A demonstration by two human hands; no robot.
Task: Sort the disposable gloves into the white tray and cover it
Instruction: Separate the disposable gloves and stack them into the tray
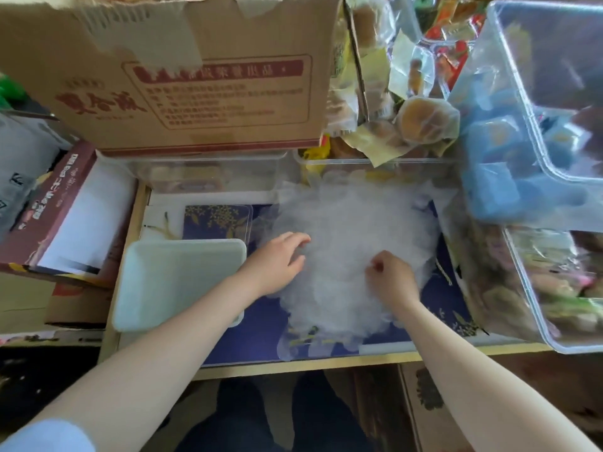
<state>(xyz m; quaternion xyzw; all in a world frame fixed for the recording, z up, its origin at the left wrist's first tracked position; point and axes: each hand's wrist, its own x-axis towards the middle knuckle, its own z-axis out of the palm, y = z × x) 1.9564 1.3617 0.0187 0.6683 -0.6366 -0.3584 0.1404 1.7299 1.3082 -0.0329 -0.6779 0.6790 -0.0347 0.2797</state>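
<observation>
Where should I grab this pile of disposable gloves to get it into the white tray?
Probably the pile of disposable gloves near its left edge, gathering from above with both hands: it is flat, loose film, and the white tray sits just left. Left hand rests there; right hand already pinches it.

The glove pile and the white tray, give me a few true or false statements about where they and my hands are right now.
1. The white tray sits left of the pile of disposable gloves. True.
2. The tray holds gloves. False: no gloves show in it.
3. Both hands are on the pile. True: left hand, right hand.
4. The cardboard box lies nearest the person. False: it stands behind the pile.
</observation>
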